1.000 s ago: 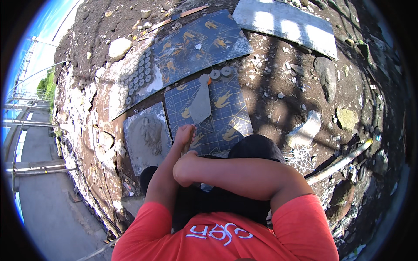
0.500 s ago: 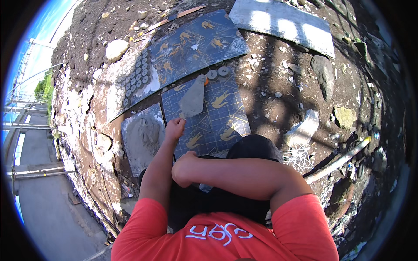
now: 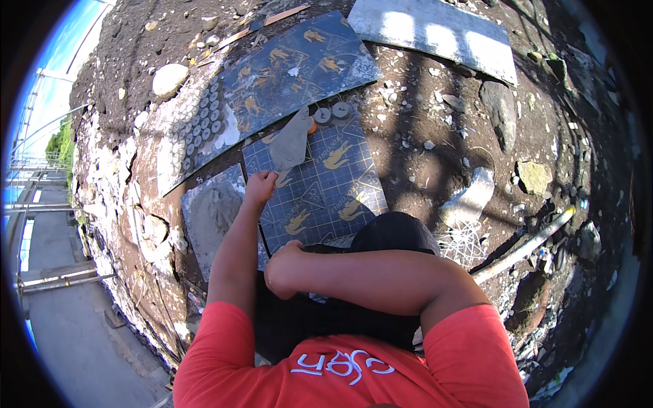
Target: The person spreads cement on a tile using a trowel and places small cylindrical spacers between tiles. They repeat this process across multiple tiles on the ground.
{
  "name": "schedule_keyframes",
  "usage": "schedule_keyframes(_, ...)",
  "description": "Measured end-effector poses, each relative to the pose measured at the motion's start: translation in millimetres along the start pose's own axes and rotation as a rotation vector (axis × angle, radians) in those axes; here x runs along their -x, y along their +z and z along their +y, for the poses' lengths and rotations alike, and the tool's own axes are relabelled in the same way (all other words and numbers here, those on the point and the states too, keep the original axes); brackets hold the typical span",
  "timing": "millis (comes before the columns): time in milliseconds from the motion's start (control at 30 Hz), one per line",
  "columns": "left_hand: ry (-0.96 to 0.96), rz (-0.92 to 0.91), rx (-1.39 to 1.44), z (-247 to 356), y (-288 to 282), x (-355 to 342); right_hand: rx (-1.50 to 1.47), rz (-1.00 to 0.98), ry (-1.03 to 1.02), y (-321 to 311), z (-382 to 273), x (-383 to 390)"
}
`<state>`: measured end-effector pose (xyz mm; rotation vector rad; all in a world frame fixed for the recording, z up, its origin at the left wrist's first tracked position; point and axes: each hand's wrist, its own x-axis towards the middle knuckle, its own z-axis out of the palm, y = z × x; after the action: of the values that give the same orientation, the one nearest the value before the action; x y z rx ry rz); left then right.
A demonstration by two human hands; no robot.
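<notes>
A grey trowel [image 3: 290, 144] is held over the dark patterned board [image 3: 333, 187], pointing away from the body; whether the board is touched cannot be told. The fingers of the left hand [image 3: 260, 186] are closed around its handle, mostly hidden. By the right hand [image 3: 280, 270], bent low before the lap, nothing is visibly held, though its fingers cannot be read. A stiff tool is judged, made blade-heavy by wet mortar, best gripped at the handle. No container can be made out for certain: an orange round piece [image 3: 311, 125] is seen beside the blade, near grey discs [image 3: 341, 110], and soft mortar [image 3: 216, 211] is heaped on a smaller board [image 3: 233, 179]
</notes>
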<state>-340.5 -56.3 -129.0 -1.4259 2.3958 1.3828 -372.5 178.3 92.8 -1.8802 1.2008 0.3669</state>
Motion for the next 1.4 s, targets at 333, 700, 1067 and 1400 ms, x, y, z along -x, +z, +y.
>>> schedule_keyframes(333, -0.048, 0.072, 0.068, -14, -20, 16, -0.003, -0.005, 0.000, -1, 0, -9)
schedule_keyframes(700, -0.129, -0.311, 0.791, -6, -20, 62, 0.042, -0.020, 0.023, -1, -6, -10)
schedule_keyframes(1067, 0.187, 0.025, -0.089, 6, 14, 54, 0.047, -0.013, 0.052, 7, -9, -7)
schedule_keyframes(1400, 0.276, 0.213, -0.606, 3, 60, 48, 0.019, 0.053, 0.077, 11, -11, -5)
